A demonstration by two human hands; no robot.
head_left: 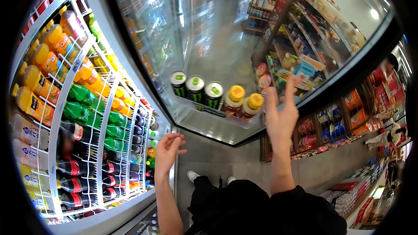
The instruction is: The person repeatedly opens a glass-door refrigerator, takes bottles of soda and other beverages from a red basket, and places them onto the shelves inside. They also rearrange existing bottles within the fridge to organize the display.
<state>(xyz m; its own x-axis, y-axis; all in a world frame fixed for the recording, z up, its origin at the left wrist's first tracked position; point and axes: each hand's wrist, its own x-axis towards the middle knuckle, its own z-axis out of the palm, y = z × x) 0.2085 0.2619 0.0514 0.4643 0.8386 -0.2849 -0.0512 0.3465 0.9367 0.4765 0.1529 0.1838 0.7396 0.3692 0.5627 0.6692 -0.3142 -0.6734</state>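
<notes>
A glass cooler door (226,30) with a black frame stands swung open before me. My right hand (282,115) is raised at its lower right frame, thumb and index finger stretched out over the glass. I cannot tell whether it touches the door. My left hand (167,151) hovers empty beside the cooler's front edge, its fingers loosely bent and apart. Between my hands, a clear rack (200,106) on the door holds black drink cans (195,89) with green marks and two yellow-capped bottles (235,98).
White wire shelves (53,161) in the cooler at left carry orange drink bottles (39,82), green bottles (85,95) and dark cola bottles (76,185). Snack shelves (335,113) stand right of the door. Grey floor (204,152) shows around my shoes.
</notes>
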